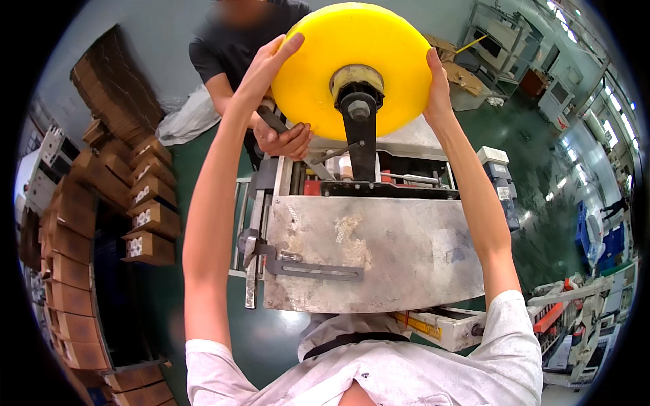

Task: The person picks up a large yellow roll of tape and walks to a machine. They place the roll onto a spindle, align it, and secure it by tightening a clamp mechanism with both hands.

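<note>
A large roll of yellow tape (305, 74) sits on a hub (357, 84) with a hex bolt, at the top of a black upright arm (362, 145). My left hand (271, 61) presses on the roll's left edge, thumb toward its face. On the right edge rests my right hand (437, 88), thumb up; its other fingers are mostly hidden behind the roll. Between them the two hands grip the roll. Below it lies the machine's worn metal top plate (406, 250), with a slotted bracket (318, 269) at its left.
Across the machine, a co-worker in a dark shirt (298, 10) has a hand (284, 141) near the roll's lower left, by a dark-handled tool (272, 119). Open cartons (152, 220) are stacked left. Flattened cardboard (112, 74) leans on the wall. Blue bins (613, 240) stand right.
</note>
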